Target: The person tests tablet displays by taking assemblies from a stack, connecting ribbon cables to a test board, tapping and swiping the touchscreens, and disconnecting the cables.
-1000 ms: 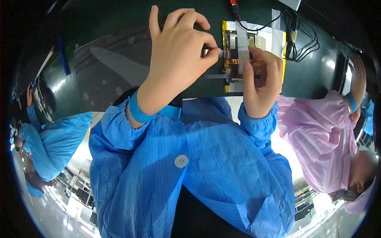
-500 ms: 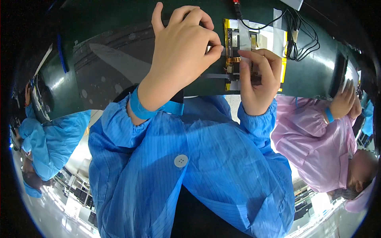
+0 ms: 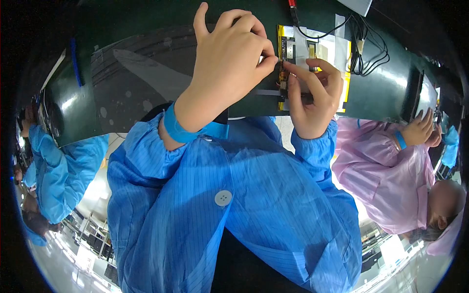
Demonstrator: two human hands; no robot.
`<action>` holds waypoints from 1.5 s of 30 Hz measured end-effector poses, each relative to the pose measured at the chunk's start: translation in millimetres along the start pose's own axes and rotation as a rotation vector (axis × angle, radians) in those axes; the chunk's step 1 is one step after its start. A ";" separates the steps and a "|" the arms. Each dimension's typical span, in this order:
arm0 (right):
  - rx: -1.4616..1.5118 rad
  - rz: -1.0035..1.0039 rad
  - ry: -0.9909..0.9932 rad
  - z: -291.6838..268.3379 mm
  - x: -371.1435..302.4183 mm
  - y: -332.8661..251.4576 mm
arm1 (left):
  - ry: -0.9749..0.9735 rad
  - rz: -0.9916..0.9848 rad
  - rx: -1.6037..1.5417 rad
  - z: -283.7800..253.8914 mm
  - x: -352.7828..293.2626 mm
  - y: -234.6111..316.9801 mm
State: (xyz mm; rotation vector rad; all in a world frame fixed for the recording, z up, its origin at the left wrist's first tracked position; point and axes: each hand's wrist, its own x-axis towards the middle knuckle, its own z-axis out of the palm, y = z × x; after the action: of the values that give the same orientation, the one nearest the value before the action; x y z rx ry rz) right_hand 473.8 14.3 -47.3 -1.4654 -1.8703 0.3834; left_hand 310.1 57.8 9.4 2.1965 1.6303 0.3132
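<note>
A flat electronic panel (image 3: 343, 78) with yellow edges, a narrow circuit board and strips of pale tape lies on the dark green table. My left hand (image 3: 229, 61) reaches its left edge from the side, thumb and forefinger pinched together there, the other fingers curled and raised. Whatever that pinch holds is hidden. Over the board's left part, my right hand (image 3: 315, 97) has its forefinger tip down on the parts, with the thumb bent in close beneath. The fingers cover the small orange ribbon cable there, and I cannot make out what lies between them.
A black cable (image 3: 359, 46) lies coiled right of the panel, beside a red-and-black plug (image 3: 293, 12). A dark translucent sheet (image 3: 137, 78) covers the table at left. Co-workers sit on both sides, one in a pink smock (image 3: 386, 171), one in a blue smock (image 3: 73, 166).
My right hand has shifted left across the board, its fingertips now over the orange ribbon cable. My left hand has moved slightly right, still pinched.
</note>
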 end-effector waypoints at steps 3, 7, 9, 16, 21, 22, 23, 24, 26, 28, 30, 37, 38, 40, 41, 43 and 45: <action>-0.048 -0.039 -0.001 0.0 0.5 -1.7 | 0.019 0.018 -0.004 1.0 -0.6 -0.7; -0.064 -0.064 -0.004 0.2 0.2 -3.4 | 0.044 0.026 -0.006 8.2 -3.7 -6.6; -0.065 -0.072 -0.007 1.0 -0.3 -3.4 | 0.192 0.119 -0.050 17.8 -5.5 -14.8; -0.049 -0.071 0.007 1.5 -0.1 -1.3 | 0.077 0.054 -0.029 5.1 -3.6 -6.5; -0.066 -0.096 -0.018 1.4 0.0 -0.5 | 0.046 0.043 -0.025 3.6 -1.8 -4.9; -0.139 -0.140 -0.006 3.4 -0.7 1.0 | 0.044 0.043 -0.023 10.3 -2.0 -8.2; -0.217 -0.183 0.008 4.5 -1.8 0.9 | 0.121 0.088 -0.058 17.3 -2.8 -12.9; -0.218 -0.181 0.012 4.5 -2.6 0.5 | 0.198 0.134 -0.092 21.4 -3.5 -15.2; -0.268 -0.191 -0.010 3.5 -3.8 0.5 | 0.122 0.094 -0.062 12.6 -2.3 -8.2; -0.186 -0.138 -0.003 -4.1 -6.4 0.7 | 0.046 0.058 -0.032 18.6 -2.1 -9.2; -0.091 -0.103 0.005 -14.2 -7.0 -1.8 | 0.294 0.173 0.092 38.5 -7.1 -22.9; -0.041 0.082 0.159 -41.9 -28.4 11.4 | 0.351 0.414 0.122 10.0 -27.2 -4.7; -0.038 0.114 0.143 -42.5 -31.1 10.7 | 0.349 0.421 0.119 13.8 -32.4 -5.5; -0.037 0.150 0.131 -42.2 -37.2 11.9 | 0.249 0.471 0.248 17.6 -39.5 -5.5; -0.049 0.184 0.134 -39.9 -40.7 14.5 | 0.230 0.481 0.276 17.5 -39.8 -6.3; -0.078 0.194 0.147 -37.7 -43.7 17.8 | 0.233 0.479 0.220 13.6 -38.2 -5.9; -0.098 0.180 0.143 -37.8 -42.8 13.7 | 0.236 0.468 0.169 10.8 -39.4 -6.4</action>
State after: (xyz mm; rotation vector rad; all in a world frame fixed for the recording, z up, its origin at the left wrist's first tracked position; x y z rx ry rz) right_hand 513.8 -28.6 -44.5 -1.6882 -1.6707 0.2660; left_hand 297.1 20.1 -1.2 2.7515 1.2666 0.6018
